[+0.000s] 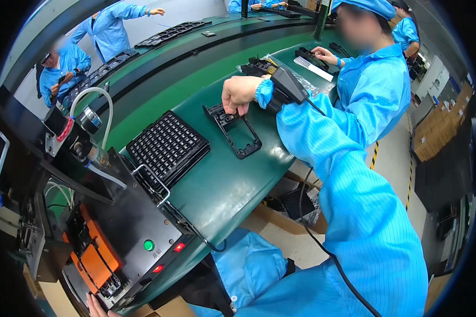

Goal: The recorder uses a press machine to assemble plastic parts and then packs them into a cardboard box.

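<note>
Your right hand [240, 92] is above the green worktop [222, 182], with the fingers bent downward and their tips close together at the far part of a black frame [217, 113]. The frame is directly under your fingertips, and its open rectangular part extends from there toward the near right side. Your fingers reach to the frame, but I cannot tell if they pinch it or only press on it. Around your right wrist sits a black box-shaped device [288, 84]. To the left of the frame, and apart from it, a black gridded tray [166, 145] lies on the worktop, just beside the black machine [135, 208]. This machine has a green round button [149, 245], two red lit switches [179, 247] and an orange fixture [98, 267]. Of your left hand [96, 306] only some fingers are visible, at the near left, next to the machine's near edge and well apart from the frame; how open it is, or what it holds, I cannot tell. Farther to the right, a co-worker [373, 79] in blue clothes sits near a white strip [313, 68], which lies on the worktop.
</note>
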Motion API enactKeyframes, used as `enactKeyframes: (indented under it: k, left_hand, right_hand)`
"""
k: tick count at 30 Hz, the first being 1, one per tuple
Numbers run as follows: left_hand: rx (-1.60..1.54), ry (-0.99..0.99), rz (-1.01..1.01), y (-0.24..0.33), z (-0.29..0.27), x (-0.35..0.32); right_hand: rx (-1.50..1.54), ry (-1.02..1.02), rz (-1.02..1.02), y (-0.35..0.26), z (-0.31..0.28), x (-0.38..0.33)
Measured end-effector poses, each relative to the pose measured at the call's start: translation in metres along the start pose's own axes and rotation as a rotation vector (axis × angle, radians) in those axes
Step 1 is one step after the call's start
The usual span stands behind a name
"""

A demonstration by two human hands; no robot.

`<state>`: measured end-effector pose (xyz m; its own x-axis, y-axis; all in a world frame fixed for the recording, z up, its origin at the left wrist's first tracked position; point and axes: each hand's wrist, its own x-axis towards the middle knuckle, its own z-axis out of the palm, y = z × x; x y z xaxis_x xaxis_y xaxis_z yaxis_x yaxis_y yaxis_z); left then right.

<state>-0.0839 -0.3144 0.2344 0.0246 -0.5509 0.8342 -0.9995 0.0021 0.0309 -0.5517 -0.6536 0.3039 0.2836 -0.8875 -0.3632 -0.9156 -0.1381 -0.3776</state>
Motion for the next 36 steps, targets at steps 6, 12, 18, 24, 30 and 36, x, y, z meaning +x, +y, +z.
enactKeyframes:
  k: [6, 12, 18, 24, 30, 36]
  left_hand:
    - [-0.013, -0.070, -0.064, 0.005, -0.024, 0.011]
    - [-0.421, -0.462, 0.105, 0.021, 0.001, 0.052]
    - [-0.298, -0.342, 0.311, 0.006, -0.004, 0.065]
    - [-0.369, -0.222, 0.400, 0.000, -0.003, 0.074]
    - [-0.276, -0.042, 0.605, -0.011, -0.044, 0.019]
    - [-0.438, 0.264, 0.330, 0.000, -0.146, -0.087]
  right_hand:
    - [0.056, 0.800, -0.520, -0.012, 0.094, -0.044]
    - [-0.082, 0.801, -0.247, -0.006, 0.186, -0.111]
    - [0.218, 0.691, -0.358, -0.050, 0.195, -0.136]
    - [0.235, 0.766, -0.426, -0.113, 0.186, -0.214]
    - [0.220, 0.735, -0.643, -0.166, 0.210, -0.244]
    - [0.183, 0.559, -0.926, -0.220, 0.219, -0.237]
